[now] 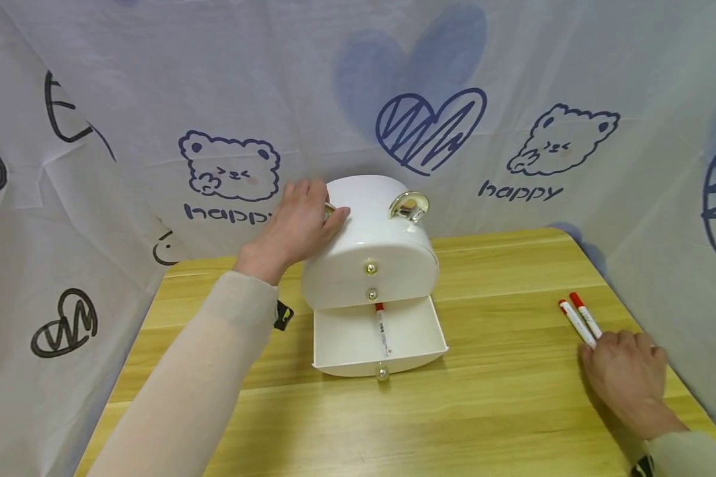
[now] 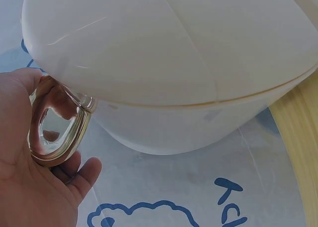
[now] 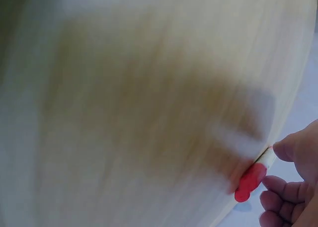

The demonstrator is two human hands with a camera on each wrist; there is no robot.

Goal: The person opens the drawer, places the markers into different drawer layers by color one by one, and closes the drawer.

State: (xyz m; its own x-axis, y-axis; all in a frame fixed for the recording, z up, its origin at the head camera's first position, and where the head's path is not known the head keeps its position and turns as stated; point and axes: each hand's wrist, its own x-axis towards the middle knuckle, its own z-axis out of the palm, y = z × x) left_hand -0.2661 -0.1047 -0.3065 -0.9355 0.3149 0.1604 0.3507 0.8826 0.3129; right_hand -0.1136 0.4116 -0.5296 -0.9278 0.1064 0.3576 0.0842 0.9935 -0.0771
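Note:
A white rounded storage box [image 1: 366, 228] with gold ear-shaped handles stands on the table, its lower drawer [image 1: 334, 338] pulled out. A marker [image 1: 382, 331] with a red cap lies in that drawer. My left hand [image 1: 301, 222] grips the box's left gold handle [image 2: 62, 122], thumb and fingers around it. At the table's right side, my right hand [image 1: 626, 371] pinches two white markers [image 1: 579, 322] with red caps, which stick out past its fingertips. In the right wrist view the red caps [image 3: 251, 181] show beside the thumb and curled fingers; the marker barrels are mostly hidden.
The wooden table [image 1: 501, 397] has a printed white cloth [image 1: 310, 86] hanging behind it and at both sides. A gold knob [image 1: 382, 373] juts from the drawer front. The right gold handle [image 1: 410, 207] stands up from the box top.

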